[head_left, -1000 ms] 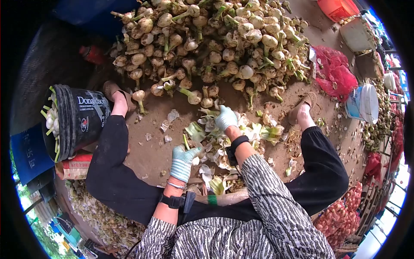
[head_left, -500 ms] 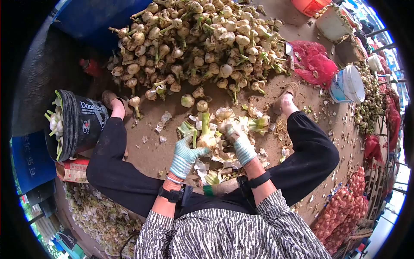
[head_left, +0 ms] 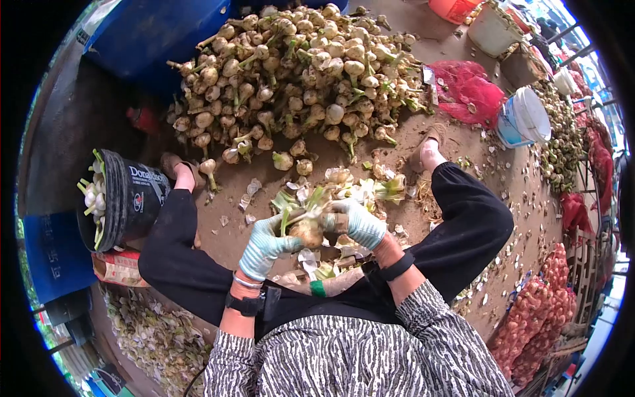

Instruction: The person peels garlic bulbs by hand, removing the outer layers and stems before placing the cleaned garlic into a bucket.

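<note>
Between my hands is a garlic bulb [head_left: 307,232] with a brownish, dirty skin and its green stalk pointing up and away. My left hand [head_left: 263,247], in a striped pale green glove, is closed around the bulb's left side. From the right, my gloved right hand [head_left: 360,223] has its dirty fingers curled against the bulb and its loose outer leaves; the fingertips are partly hidden. Peeled skins and cut leaves [head_left: 390,188] lie on the ground just beyond my hands. A large heap of unpeeled garlic [head_left: 297,73] rises in front of me.
At my left stands a black bucket [head_left: 142,198] with cleaned garlic in it. A blue-and-white bucket [head_left: 522,118] and a red mesh bag [head_left: 463,92] are at the right. Filled net sacks [head_left: 536,317] lie at lower right, and a pile of peelings [head_left: 159,337] at lower left.
The garlic bulb has been lifted and turned, so its brown round side now faces me. Both hands have come closer together around it, and the camera view has shifted slightly.
</note>
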Action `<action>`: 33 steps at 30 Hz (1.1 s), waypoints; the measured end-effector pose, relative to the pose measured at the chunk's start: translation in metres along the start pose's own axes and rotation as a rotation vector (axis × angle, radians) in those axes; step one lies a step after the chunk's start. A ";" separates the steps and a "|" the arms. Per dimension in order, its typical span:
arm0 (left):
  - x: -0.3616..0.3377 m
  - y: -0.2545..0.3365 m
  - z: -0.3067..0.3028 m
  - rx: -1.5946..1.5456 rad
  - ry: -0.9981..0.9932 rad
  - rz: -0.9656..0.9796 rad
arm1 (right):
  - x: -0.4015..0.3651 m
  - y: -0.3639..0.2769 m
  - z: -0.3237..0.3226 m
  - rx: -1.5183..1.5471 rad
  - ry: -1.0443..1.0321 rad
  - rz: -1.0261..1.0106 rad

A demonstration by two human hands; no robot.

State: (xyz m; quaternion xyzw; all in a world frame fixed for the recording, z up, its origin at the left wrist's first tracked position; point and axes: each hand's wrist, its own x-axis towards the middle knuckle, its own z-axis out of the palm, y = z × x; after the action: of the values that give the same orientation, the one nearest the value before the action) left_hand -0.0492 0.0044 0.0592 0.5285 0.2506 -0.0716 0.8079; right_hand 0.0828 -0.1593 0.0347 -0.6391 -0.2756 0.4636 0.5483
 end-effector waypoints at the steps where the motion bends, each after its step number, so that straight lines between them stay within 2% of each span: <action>1: -0.002 0.004 0.001 0.051 -0.012 0.012 | -0.002 -0.011 0.000 0.040 -0.043 0.114; 2: -0.004 0.006 0.002 0.103 -0.023 0.023 | -0.003 -0.014 0.011 0.162 0.036 0.027; 4: -0.007 0.004 0.002 0.059 -0.015 0.027 | -0.008 -0.027 0.007 0.181 0.015 0.229; 6: -0.007 -0.003 0.005 0.015 0.000 0.030 | -0.009 -0.016 0.008 0.230 0.048 0.144; 8: -0.005 -0.013 0.009 0.013 0.167 0.069 | -0.011 -0.007 0.013 0.279 0.080 0.059; 9: -0.002 -0.020 0.007 0.060 0.208 0.003 | -0.012 -0.003 0.017 0.422 0.180 0.125; 10: 0.003 -0.029 0.018 0.242 0.267 0.236 | -0.012 0.003 0.020 0.566 0.280 0.192; 11: 0.000 -0.023 0.034 0.585 0.316 0.429 | -0.008 0.018 0.023 0.616 0.314 0.270; 12: -0.006 -0.016 0.046 0.930 0.362 0.619 | -0.010 0.018 0.022 0.621 0.314 0.263; 14: -0.004 -0.014 0.045 0.870 0.360 0.568 | -0.013 0.018 0.023 0.645 0.277 0.213; 15: -0.002 -0.014 0.043 0.802 0.357 0.516 | -0.015 0.016 0.022 0.819 0.243 0.198; 16: 0.002 -0.013 0.042 0.289 0.294 0.308 | -0.021 0.007 0.015 0.803 0.157 0.201; 18: 0.001 -0.006 0.044 0.325 0.268 0.346 | -0.020 0.010 0.015 0.563 0.250 -0.003; 22: -0.003 0.005 0.050 0.304 0.222 0.408 | -0.030 0.003 0.005 0.520 0.262 -0.070; 24: -0.004 0.006 0.042 -0.174 0.080 0.120 | -0.032 0.003 0.000 0.341 0.246 -0.130; 25: -0.011 0.009 0.053 -0.336 0.052 0.086 | -0.033 0.002 0.004 0.486 0.276 -0.104; 26: -0.010 0.007 0.051 -0.327 0.049 0.087 | -0.033 0.000 0.007 0.492 0.279 -0.112; 28: -0.004 0.010 0.055 -0.246 0.029 0.089 | -0.033 -0.001 0.008 0.550 0.313 -0.353; 29: -0.006 0.011 0.057 -0.070 0.084 0.130 | -0.033 0.000 0.006 0.513 0.277 -0.308; 30: -0.006 0.012 0.064 -0.065 0.081 0.126 | -0.034 0.000 0.004 0.519 0.282 -0.309; 32: -0.005 0.013 0.075 0.186 0.089 0.367 | -0.033 0.000 -0.001 0.758 0.110 -0.154; 33: -0.007 0.016 0.073 0.451 0.115 0.415 | -0.033 -0.001 -0.002 0.760 0.115 -0.161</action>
State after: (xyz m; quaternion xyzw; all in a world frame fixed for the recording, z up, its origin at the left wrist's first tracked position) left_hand -0.0255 -0.0547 0.0986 0.7375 0.1604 0.0708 0.6522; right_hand 0.0710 -0.1886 0.0453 -0.3916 -0.1025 0.4516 0.7951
